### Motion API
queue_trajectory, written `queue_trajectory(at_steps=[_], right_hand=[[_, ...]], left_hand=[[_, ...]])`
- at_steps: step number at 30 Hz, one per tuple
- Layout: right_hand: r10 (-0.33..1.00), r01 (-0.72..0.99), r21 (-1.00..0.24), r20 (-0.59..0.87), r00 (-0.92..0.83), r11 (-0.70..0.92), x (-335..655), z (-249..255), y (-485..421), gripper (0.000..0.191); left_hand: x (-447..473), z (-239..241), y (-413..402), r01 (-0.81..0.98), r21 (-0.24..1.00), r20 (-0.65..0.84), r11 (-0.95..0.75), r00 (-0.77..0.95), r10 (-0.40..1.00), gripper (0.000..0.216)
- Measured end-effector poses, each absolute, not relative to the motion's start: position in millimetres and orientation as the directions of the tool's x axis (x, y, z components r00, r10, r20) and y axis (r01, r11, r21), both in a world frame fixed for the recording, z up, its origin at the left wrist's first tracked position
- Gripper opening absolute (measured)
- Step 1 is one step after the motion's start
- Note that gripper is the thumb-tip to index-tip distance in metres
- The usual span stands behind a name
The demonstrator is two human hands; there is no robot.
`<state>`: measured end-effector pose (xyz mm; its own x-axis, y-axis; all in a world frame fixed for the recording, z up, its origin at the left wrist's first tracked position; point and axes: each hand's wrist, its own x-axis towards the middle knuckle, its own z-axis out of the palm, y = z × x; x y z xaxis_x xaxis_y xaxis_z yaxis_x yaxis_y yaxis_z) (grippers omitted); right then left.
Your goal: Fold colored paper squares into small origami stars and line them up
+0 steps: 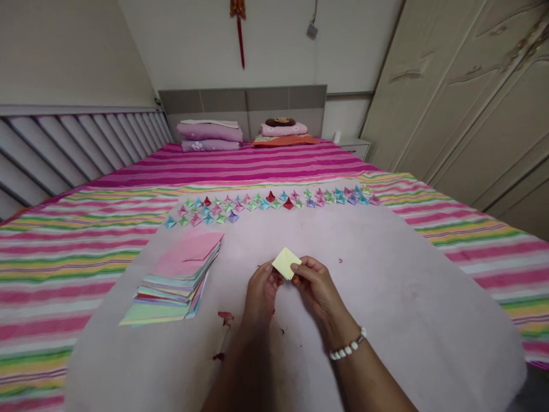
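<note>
A small folded square of pale yellow paper [285, 262], turned corner-up like a diamond, is held between both hands above the white mat. My left hand [262, 286] pinches its left corner. On the right side, my right hand [316, 283] grips it, thumb lying on the front face and fingers behind. The lower back of the paper is hidden by the fingers. Beyond the hands, several small folded paper pieces [271, 197] in many colours stand in rows. To the left lies a fanned stack of coloured paper sheets [171, 286], pink on top.
The pale mat [407, 297] lies on a bed with a striped sheet [38, 286]. Red marks or scraps [225, 317] show near my left forearm. Folded bedding [210, 134] rests at the headboard [214, 103]; a wardrobe [463, 103] stands right, a slatted rail [77, 140] left.
</note>
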<state>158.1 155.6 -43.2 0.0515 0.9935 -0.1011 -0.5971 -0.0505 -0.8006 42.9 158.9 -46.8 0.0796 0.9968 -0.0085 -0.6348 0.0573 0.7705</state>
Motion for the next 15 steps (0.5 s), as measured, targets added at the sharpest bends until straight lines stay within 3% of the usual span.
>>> queue_trajectory(at_steps=[9,15], right_hand=[[0.995,-0.512,-0.857,-0.093,0.042,-0.058,154,-39,155,0.015],[0.995,-0.508,-0.860,-0.086,0.059,-0.044,156,-40,155,0.010]], left_hand=[[39,-59,162,-0.439,0.896,-0.055,0.065,0.036,0.998,0.017],[39,-57,160,-0.434,0.898,-0.062,0.075,0.044,0.997,0.021]])
